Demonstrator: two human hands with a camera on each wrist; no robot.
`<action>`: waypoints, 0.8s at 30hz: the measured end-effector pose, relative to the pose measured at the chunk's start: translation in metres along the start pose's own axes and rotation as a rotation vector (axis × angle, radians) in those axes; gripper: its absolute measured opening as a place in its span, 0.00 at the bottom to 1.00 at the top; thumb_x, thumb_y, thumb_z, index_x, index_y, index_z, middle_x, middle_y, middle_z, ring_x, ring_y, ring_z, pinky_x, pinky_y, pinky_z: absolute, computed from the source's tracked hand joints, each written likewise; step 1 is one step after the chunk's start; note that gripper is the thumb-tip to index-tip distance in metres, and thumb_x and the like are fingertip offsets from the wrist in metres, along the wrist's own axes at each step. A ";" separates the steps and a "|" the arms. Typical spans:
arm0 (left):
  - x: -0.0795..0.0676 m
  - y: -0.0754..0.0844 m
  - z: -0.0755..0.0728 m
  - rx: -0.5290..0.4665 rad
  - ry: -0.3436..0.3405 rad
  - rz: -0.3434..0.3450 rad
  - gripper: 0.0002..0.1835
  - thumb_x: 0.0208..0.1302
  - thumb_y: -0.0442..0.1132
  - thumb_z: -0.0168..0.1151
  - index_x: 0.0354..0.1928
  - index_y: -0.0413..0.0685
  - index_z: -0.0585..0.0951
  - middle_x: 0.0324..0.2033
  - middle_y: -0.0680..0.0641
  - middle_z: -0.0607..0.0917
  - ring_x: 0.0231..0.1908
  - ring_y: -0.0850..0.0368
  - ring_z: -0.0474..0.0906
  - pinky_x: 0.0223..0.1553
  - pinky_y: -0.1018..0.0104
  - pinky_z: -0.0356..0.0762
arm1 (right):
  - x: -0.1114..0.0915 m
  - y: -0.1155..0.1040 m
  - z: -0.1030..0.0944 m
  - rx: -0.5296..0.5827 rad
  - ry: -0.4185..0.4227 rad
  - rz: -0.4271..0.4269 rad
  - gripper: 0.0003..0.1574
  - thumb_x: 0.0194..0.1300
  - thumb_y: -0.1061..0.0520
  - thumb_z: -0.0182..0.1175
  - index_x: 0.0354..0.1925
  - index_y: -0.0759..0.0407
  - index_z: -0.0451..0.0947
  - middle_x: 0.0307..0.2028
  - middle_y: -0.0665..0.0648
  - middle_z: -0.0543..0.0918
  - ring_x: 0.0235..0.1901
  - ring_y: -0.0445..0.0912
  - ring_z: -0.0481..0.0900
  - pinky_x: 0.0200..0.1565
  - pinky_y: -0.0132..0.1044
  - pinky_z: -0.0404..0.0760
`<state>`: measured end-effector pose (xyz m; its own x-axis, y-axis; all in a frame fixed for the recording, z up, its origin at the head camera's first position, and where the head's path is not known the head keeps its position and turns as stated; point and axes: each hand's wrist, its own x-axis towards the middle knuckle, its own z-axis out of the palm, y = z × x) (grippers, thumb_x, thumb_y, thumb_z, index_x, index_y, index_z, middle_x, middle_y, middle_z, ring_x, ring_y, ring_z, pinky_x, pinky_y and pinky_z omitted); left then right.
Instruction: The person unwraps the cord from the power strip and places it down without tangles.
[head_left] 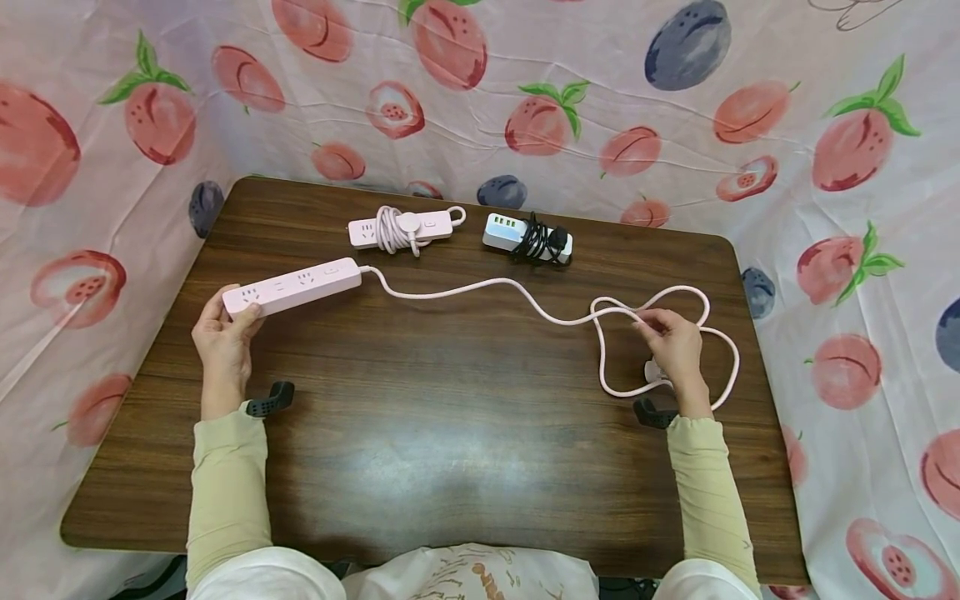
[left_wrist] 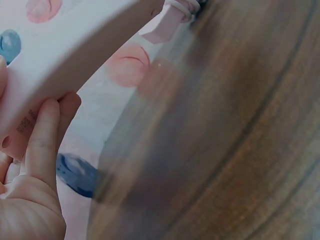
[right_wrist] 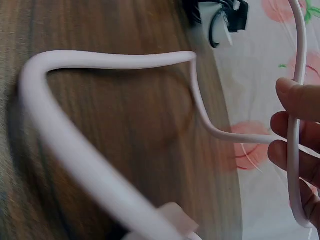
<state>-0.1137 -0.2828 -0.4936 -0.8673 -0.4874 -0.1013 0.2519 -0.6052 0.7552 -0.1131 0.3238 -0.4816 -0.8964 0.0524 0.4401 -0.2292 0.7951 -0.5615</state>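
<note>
My left hand (head_left: 225,337) grips the outer end of a pink power strip (head_left: 296,286), thumb on its socket face and fingers beneath. In the left wrist view the strip's underside (left_wrist: 65,70) shows, with small print near one end. A pale pink cord (head_left: 465,288) runs from the strip's other end across to the right. There my right hand (head_left: 672,343) pinches the cord between thumb and fingers, plainly seen in the right wrist view. Loops of the cord (right_wrist: 85,140) spread around that hand, and the plug (head_left: 654,371) lies partly hidden beside the wrist.
At the back of the brown wooden table (head_left: 420,400) lie a second pink power strip (head_left: 363,234) wrapped in its own cord and a white power strip (head_left: 504,231) bound with black cord. A fruit-patterned curtain (head_left: 465,125) surrounds the back and sides.
</note>
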 end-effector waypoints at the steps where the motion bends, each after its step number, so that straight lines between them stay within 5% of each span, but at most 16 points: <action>1: 0.000 -0.001 -0.002 0.007 0.002 -0.002 0.23 0.44 0.11 0.62 0.46 0.29 0.77 0.37 0.40 0.79 0.34 0.54 0.80 0.31 0.65 0.82 | -0.001 0.000 0.002 -0.007 -0.009 -0.009 0.09 0.46 0.66 0.72 0.30 0.63 0.84 0.23 0.59 0.84 0.20 0.32 0.68 0.23 0.22 0.61; 17: -0.001 -0.004 -0.017 0.068 -0.003 -0.048 0.26 0.45 0.13 0.63 0.50 0.29 0.75 0.40 0.42 0.78 0.35 0.56 0.79 0.32 0.67 0.82 | -0.014 -0.009 0.026 -0.054 -0.174 -0.006 0.09 0.46 0.64 0.73 0.28 0.61 0.82 0.23 0.57 0.83 0.22 0.51 0.80 0.24 0.44 0.71; 21: 0.000 -0.001 -0.024 0.183 -0.022 -0.063 0.27 0.45 0.13 0.62 0.51 0.29 0.75 0.39 0.44 0.80 0.35 0.58 0.80 0.33 0.71 0.81 | -0.016 -0.010 0.032 -0.097 -0.229 0.021 0.08 0.48 0.62 0.72 0.28 0.59 0.82 0.24 0.56 0.84 0.24 0.50 0.80 0.25 0.45 0.70; 24: 0.002 0.003 -0.031 0.399 -0.043 -0.053 0.27 0.45 0.14 0.64 0.51 0.33 0.76 0.36 0.50 0.82 0.33 0.63 0.80 0.32 0.77 0.79 | -0.017 -0.011 0.035 -0.103 -0.247 0.033 0.07 0.48 0.61 0.72 0.28 0.59 0.82 0.24 0.56 0.84 0.25 0.50 0.80 0.26 0.46 0.71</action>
<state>-0.1011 -0.3048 -0.5111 -0.8938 -0.4304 -0.1262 0.0274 -0.3333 0.9424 -0.1087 0.2936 -0.5076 -0.9711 -0.0593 0.2311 -0.1694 0.8535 -0.4927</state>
